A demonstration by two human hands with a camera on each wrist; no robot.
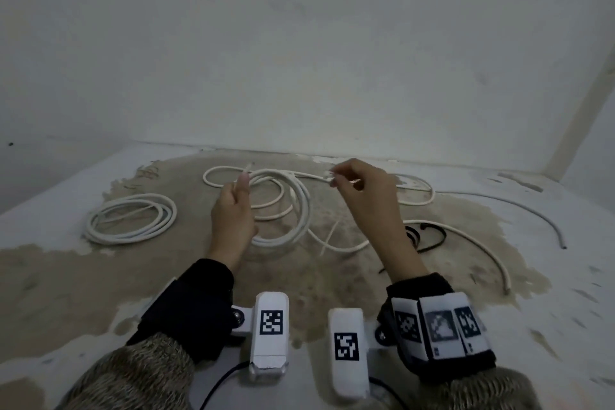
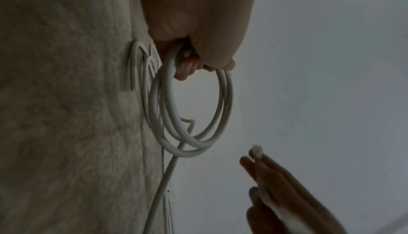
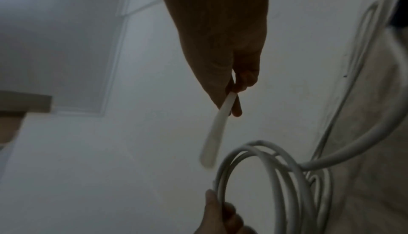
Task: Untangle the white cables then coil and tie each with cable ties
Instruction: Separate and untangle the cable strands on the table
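Observation:
My left hand (image 1: 240, 185) grips a coil of white cable (image 1: 294, 206) and holds it up above the floor; the fingers curl through its loops (image 2: 192, 110). One cable end (image 1: 248, 167) sticks up past the fingers. My right hand (image 1: 336, 179) is level with it, a little to the right, and pinches a white cable tie (image 3: 217, 126) between thumb and fingertips. The tie's tip (image 2: 258, 150) points toward the coil (image 3: 276, 185) without touching it. A second white cable (image 1: 129, 220) lies coiled on the floor at the left.
Loose white cable (image 1: 419, 190) runs across the floor behind and right of my hands, with another long strand (image 1: 479, 243) curving to the front right. Black cable ties (image 1: 429, 236) and a white tie (image 1: 327, 238) lie on the floor. A wall stands close behind.

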